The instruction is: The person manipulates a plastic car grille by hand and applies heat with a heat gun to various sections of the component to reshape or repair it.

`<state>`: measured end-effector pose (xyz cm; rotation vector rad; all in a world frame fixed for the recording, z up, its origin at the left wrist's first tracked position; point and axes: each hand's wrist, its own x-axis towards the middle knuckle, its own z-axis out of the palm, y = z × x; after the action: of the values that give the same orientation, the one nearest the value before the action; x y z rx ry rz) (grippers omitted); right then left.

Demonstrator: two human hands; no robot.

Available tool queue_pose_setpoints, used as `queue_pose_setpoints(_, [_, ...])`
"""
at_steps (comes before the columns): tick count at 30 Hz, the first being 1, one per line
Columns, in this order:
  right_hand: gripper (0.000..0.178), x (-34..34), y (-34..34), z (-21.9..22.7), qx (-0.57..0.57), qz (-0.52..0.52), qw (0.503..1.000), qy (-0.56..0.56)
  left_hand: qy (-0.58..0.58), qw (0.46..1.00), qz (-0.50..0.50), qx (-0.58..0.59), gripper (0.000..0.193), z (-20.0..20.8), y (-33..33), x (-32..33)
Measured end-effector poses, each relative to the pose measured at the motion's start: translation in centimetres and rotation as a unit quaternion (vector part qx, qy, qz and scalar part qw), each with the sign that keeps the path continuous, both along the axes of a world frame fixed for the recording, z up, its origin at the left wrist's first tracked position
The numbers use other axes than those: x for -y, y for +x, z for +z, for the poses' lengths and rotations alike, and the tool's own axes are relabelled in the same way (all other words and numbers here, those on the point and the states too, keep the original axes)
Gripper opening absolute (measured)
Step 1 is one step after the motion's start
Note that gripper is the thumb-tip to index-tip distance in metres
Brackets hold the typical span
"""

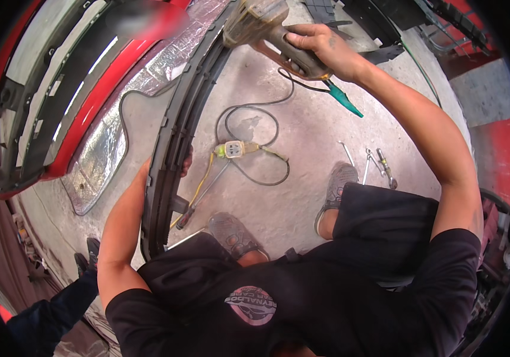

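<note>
A long black plastic car grille (171, 128) with lengthwise slats stands tilted in front of me, its lower end beside my leg. My left hand (187, 162) is wrapped round its middle from behind; only some fingers show past the edge. In my right hand (326, 50) is a dirty grey-brown corded pistol-grip power tool (267, 30), gripped by its handle. The tool's front end is up against or just over the grille's upper part; I cannot tell whether they touch. Green wrapping (344, 100) covers part of the cord near the handle.
A power socket (233, 149) with looped cable lies on the concrete floor. Wrenches (367, 165) and a screwdriver (383, 159) lie near my right foot. A red bumper (97, 89) rests on silver foil sheeting (97, 175) at left. Another person's leg (58, 309) shows lower left.
</note>
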<state>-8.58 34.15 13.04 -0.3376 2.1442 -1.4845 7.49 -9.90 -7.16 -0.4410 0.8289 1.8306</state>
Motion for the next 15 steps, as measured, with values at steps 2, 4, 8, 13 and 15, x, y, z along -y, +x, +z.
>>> queue_pose_setpoints(2, [0.043, 0.3, 0.8, 0.2, -0.009, 0.017, 1.0, 0.001, 0.005, 1.0, 0.01, 0.009, 0.041, 0.0, 0.1, 0.0])
queue_pose_setpoints(4, [0.045, 0.3, 1.0, 0.2, -0.019, 0.033, 0.999, 0.003, 0.019, 1.0, 0.011, 0.007, 0.041, 0.2, 0.0, 0.1])
queue_pose_setpoints(8, [0.047, -0.4, 0.1, -0.6, -0.013, 0.075, 0.997, -0.002, 0.032, 0.999, -0.004, -0.009, 0.039, 1.2, -0.1, -0.3])
queue_pose_setpoints(13, [0.04, -2.0, -1.5, -1.2, -0.058, -0.055, 0.997, -0.001, -0.007, 0.999, 0.008, -0.034, 0.04, 2.0, 0.3, -0.9])
queue_pose_setpoints(15, [0.037, -2.5, -1.7, -1.5, -0.081, -0.078, 0.994, 0.005, -0.015, 0.999, 0.004, -0.05, 0.04, 2.1, 0.2, -1.0])
